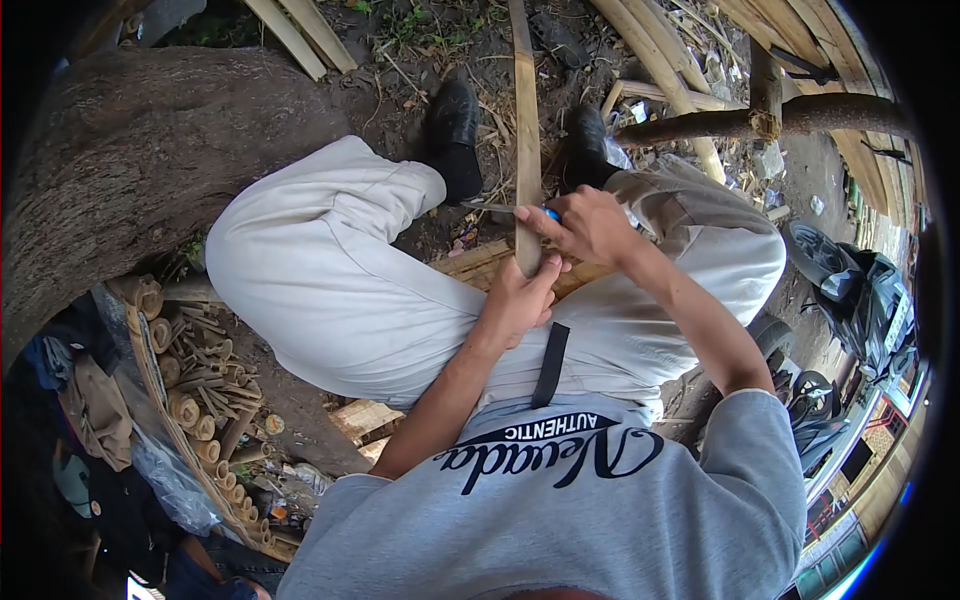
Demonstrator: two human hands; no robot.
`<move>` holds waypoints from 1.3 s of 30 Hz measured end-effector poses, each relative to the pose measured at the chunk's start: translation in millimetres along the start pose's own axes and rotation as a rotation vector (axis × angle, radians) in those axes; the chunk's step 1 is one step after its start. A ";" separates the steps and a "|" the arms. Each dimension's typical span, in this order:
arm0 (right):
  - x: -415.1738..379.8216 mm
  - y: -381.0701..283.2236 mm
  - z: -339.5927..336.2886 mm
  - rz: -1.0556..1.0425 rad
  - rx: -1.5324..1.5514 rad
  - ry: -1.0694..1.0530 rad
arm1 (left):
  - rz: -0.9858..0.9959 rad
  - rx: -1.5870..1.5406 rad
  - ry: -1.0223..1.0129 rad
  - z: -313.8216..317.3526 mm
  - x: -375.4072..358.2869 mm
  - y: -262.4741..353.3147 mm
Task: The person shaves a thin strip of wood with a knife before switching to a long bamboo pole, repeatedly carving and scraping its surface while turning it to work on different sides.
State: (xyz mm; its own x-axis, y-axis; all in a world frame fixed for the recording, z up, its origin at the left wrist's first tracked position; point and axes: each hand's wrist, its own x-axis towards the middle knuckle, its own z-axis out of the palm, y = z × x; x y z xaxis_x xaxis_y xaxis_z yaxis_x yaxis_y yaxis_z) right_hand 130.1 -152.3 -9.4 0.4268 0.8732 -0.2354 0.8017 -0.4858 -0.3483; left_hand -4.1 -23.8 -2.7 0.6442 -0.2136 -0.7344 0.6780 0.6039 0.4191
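A long, flat bamboo strip (527, 130) runs away from my lap, between my knees, toward the ground ahead. My left hand (520, 303) is closed around its near end. Higher up the strip, my right hand (592, 228) grips a knife (488, 207) with a bit of blue showing at its handle. The thin blade lies across the strip and sticks out to its left. Part of the handle is hidden by my right fingers, and the thumb side of that hand is against the strip.
A thick tree trunk (160, 160) lies to the left, with cut bamboo pieces (205, 425) stacked below it. Bamboo poles (650, 50) and a brown branch (820, 116) are at upper right. A motorcycle (860, 300) stands on the right. Black shoes (452, 115) rest on littered soil.
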 end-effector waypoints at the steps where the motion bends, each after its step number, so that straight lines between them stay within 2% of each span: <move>1: -14.4 -10.7 -1.8 -0.044 0.034 0.024 | 0.005 0.007 -0.003 0.3 1.8 -1.2; 2: -21.8 -20.0 -5.0 -0.041 0.034 0.017 | 0.000 0.002 -0.005 -1.6 4.7 -6.1; 4: -31.2 -33.4 -10.7 0.219 0.161 -0.107 | 0.047 0.096 -0.036 -5.2 8.3 -15.2; 6: -31.4 -30.0 -10.7 0.227 0.118 -0.146 | 0.018 0.092 -0.034 -6.8 9.0 -15.6; 8: -26.8 -28.2 -6.5 0.136 0.053 0.009 | -0.002 0.089 -0.018 -6.2 8.2 -11.5; 11: -17.3 -20.5 -4.0 0.163 -0.014 0.006 | 0.050 0.021 0.008 -2.9 4.0 -7.3; 16: 36.4 63.3 24.6 0.237 -0.096 0.075 | -0.010 0.068 0.025 0.7 3.8 -5.8; 17: 48.7 68.7 24.0 0.324 -0.138 -0.083 | -0.010 0.077 0.028 -0.6 3.0 -5.4; 18: 49.3 61.4 19.5 0.324 -0.132 -0.076 | -0.014 0.061 0.018 -1.8 1.9 -5.1; 20: 41.4 39.8 5.9 0.261 0.011 0.134 | -0.015 0.053 0.006 -1.6 0.1 -0.8; 21: 26.1 40.0 22.0 0.042 -0.163 0.176 | -0.014 0.039 0.009 1.7 -1.9 2.1; 23: -1.2 2.7 -9.0 -0.127 -0.087 -0.007 | -0.012 0.014 0.011 3.6 0.0 0.7; 24: -10.1 -8.6 -14.3 -0.130 -0.087 -0.013 | 0.008 0.020 0.009 1.3 3.2 -4.7; 26: -24.5 -25.1 -17.5 0.111 0.084 -0.160 | 0.018 0.025 0.007 -4.1 8.5 -17.5; 27: -27.3 -28.4 -16.3 0.128 0.143 -0.060 | 0.008 0.051 0.023 -5.4 10.4 -20.1; 33: -10.0 -14.7 -13.7 0.038 0.049 -0.086 | -0.004 0.085 0.050 -4.5 6.0 -11.3; 39: -17.2 -19.3 -6.9 0.030 0.006 -0.018 | 0.015 0.066 0.024 -11.3 9.9 -18.6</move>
State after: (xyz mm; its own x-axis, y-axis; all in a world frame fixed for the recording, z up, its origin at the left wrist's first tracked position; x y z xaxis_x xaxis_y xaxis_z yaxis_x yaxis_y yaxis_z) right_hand 110.2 -157.7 7.6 0.4433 0.8572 -0.2621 0.7861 -0.5123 -0.3459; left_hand -14.4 -28.5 -23.8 0.6466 -0.1858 -0.7398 0.6903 0.5552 0.4639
